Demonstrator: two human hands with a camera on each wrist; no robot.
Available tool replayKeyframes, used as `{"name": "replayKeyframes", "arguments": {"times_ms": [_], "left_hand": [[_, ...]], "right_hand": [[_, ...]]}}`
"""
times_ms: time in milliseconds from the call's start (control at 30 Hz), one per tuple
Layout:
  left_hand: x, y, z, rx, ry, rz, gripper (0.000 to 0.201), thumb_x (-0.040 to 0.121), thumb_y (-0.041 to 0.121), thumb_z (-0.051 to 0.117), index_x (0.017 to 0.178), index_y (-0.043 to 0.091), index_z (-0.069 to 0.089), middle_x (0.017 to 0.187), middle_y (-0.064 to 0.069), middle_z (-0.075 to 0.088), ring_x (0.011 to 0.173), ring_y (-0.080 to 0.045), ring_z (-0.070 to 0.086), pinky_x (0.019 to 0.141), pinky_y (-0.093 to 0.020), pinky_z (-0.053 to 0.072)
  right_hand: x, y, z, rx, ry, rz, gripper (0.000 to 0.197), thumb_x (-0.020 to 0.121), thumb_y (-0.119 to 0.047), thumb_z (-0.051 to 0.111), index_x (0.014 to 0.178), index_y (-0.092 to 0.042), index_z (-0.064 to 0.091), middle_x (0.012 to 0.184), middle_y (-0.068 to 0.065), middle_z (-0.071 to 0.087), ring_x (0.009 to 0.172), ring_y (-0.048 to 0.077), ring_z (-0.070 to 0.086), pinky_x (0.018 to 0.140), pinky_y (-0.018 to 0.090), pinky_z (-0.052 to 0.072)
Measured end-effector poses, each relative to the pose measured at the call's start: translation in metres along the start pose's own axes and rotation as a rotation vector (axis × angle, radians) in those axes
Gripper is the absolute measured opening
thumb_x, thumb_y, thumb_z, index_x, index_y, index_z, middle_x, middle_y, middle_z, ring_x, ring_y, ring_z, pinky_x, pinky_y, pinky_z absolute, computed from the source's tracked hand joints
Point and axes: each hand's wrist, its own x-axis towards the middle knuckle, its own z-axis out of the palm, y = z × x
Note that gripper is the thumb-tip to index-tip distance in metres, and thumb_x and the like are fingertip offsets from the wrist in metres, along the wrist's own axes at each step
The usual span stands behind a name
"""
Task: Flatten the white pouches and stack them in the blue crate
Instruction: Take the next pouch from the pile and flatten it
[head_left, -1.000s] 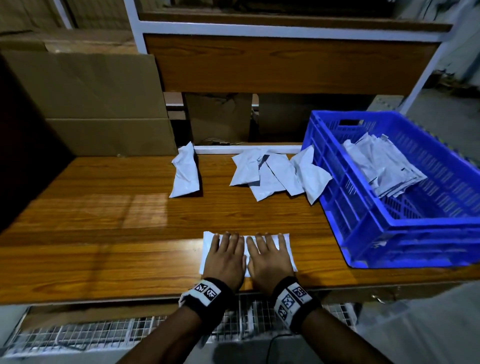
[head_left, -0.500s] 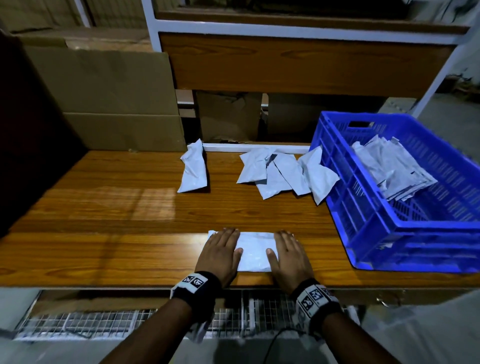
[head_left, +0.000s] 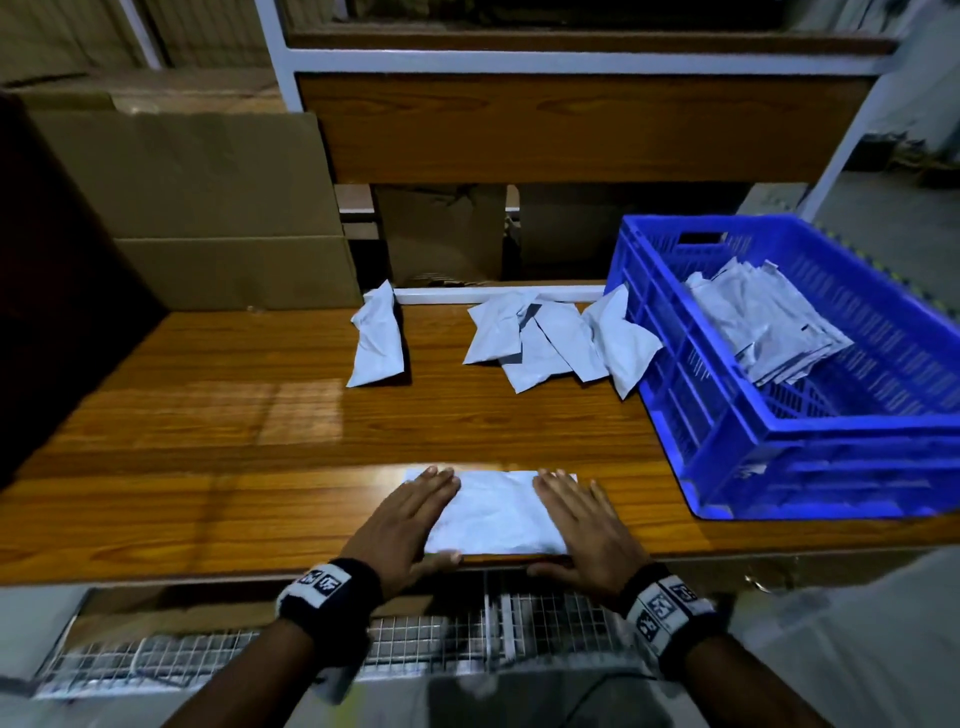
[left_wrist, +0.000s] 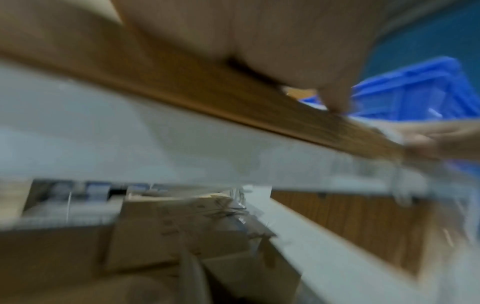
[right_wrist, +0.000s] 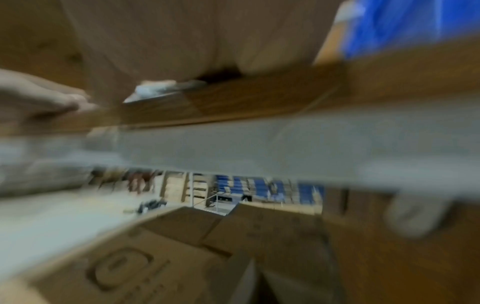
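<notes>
A flat white pouch (head_left: 493, 512) lies at the front edge of the wooden table (head_left: 218, 431). My left hand (head_left: 410, 512) presses its left end with straight fingers, and my right hand (head_left: 584, 514) presses its right end the same way. Both thumbs hang over the table's front edge. A lone crumpled pouch (head_left: 376, 338) lies at the back, and a pile of several pouches (head_left: 556, 343) sits beside the blue crate (head_left: 779, 431). Inside the crate lies a stack of flattened pouches (head_left: 763, 322). Both wrist views are blurred.
Cardboard sheets (head_left: 197, 208) lean at the back left. A wooden shelf panel (head_left: 571, 124) in a white frame stands behind the table. A wire mesh rack (head_left: 441, 634) sits below the front edge. Cardboard boxes (right_wrist: 182, 246) lie under the table.
My hands have slid apart from the pouch's middle to its two ends and drawn back toward the table's front edge. The pouch lies flatter between them.
</notes>
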Motion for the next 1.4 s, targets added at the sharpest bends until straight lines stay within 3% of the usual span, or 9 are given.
{"name": "replayKeyframes", "arguments": {"times_ms": [133, 200, 300, 367, 467, 567, 700, 833, 1400], "left_hand": [[-0.031, -0.001, -0.016, 0.035, -0.064, 0.082, 0.078, 0.091, 0.047, 0.058, 0.154, 0.026, 0.018, 0.16, 0.012, 0.007, 0.147, -0.004, 0.003, 0.118, -0.018, 0.001], [-0.036, 0.001, -0.022, -0.144, -0.022, 0.0, 0.068, 0.087, 0.021, 0.059, 0.146, 0.04, 0.032, 0.15, 0.019, 0.028, 0.139, 0.0, 0.027, 0.114, -0.015, 0.019], [-0.031, 0.016, -0.035, -0.545, 0.225, -0.257, 0.027, 0.083, 0.065, 0.055, 0.11, 0.065, 0.053, 0.102, 0.031, 0.068, 0.092, 0.006, 0.064, 0.08, -0.014, 0.048], [-0.016, 0.019, -0.032, -0.652, 0.33, -0.405, 0.032, 0.075, 0.071, 0.057, 0.099, 0.049, 0.063, 0.079, 0.018, 0.071, 0.071, 0.002, 0.064, 0.067, -0.025, 0.051], [0.011, 0.021, -0.03, -0.434, 0.209, -0.594, 0.043, 0.078, 0.066, 0.056, 0.106, 0.034, 0.063, 0.072, 0.006, 0.071, 0.074, -0.015, 0.067, 0.066, -0.034, 0.051], [0.025, 0.026, -0.027, -0.105, 0.126, -0.747, 0.051, 0.085, 0.057, 0.056, 0.125, 0.026, 0.05, 0.099, 0.001, 0.07, 0.097, -0.027, 0.063, 0.069, -0.033, 0.043], [0.04, 0.051, -0.027, 0.192, 0.272, -0.518, 0.044, 0.086, 0.043, 0.053, 0.122, 0.018, 0.055, 0.114, -0.006, 0.058, 0.107, -0.03, 0.05, 0.081, -0.04, 0.042], [0.066, 0.07, -0.009, 0.159, 0.11, -0.297, 0.045, 0.095, 0.039, 0.034, 0.133, 0.02, 0.051, 0.139, -0.002, 0.051, 0.129, -0.024, 0.042, 0.1, -0.039, 0.034], [0.069, 0.064, 0.015, 0.277, -0.103, -0.303, 0.059, 0.101, 0.04, 0.018, 0.155, 0.017, 0.013, 0.162, -0.002, 0.015, 0.149, -0.02, 0.009, 0.121, -0.042, 0.003]], "right_hand": [[-0.015, 0.011, -0.006, 0.161, 0.019, -0.084, 0.071, 0.085, -0.036, 0.053, 0.152, -0.023, 0.03, 0.156, -0.001, 0.032, 0.146, 0.017, 0.024, 0.119, 0.049, 0.015], [-0.015, 0.016, -0.017, 0.348, 0.086, -0.024, 0.056, 0.081, -0.018, 0.062, 0.137, -0.027, 0.054, 0.139, -0.005, 0.055, 0.129, 0.015, 0.05, 0.109, 0.036, 0.037], [-0.014, 0.006, -0.051, 0.644, 0.239, 0.177, 0.011, 0.085, -0.032, 0.075, 0.092, -0.031, 0.066, 0.071, -0.017, 0.063, 0.067, -0.005, 0.058, 0.061, 0.024, 0.046], [-0.006, 0.004, -0.061, 0.752, 0.27, 0.271, 0.019, 0.087, -0.027, 0.072, 0.102, -0.023, 0.059, 0.057, -0.012, 0.044, 0.053, -0.004, 0.051, 0.051, 0.014, 0.035], [0.012, 0.012, -0.058, 0.654, 0.178, 0.428, 0.05, 0.09, -0.03, 0.069, 0.133, -0.019, 0.048, 0.066, -0.003, 0.043, 0.056, 0.006, 0.045, 0.051, 0.019, 0.029], [0.022, 0.017, -0.051, 0.375, 0.145, 0.564, 0.062, 0.09, -0.04, 0.066, 0.141, -0.016, 0.041, 0.109, 0.006, 0.06, 0.094, 0.018, 0.058, 0.074, 0.027, 0.046], [0.032, -0.019, -0.051, -0.042, 0.3, 0.452, 0.045, 0.095, -0.04, 0.051, 0.135, -0.019, 0.046, 0.137, 0.004, 0.047, 0.124, 0.025, 0.045, 0.097, 0.042, 0.043], [0.058, -0.052, -0.026, -0.034, 0.137, 0.215, 0.049, 0.1, -0.041, 0.032, 0.144, -0.02, 0.041, 0.154, 0.001, 0.035, 0.143, 0.02, 0.029, 0.115, 0.041, 0.021], [0.059, -0.052, 0.01, -0.085, 0.14, 0.201, 0.055, 0.094, -0.039, 0.03, 0.138, -0.015, 0.053, 0.141, 0.004, 0.055, 0.134, 0.023, 0.046, 0.115, 0.048, 0.015]]}}
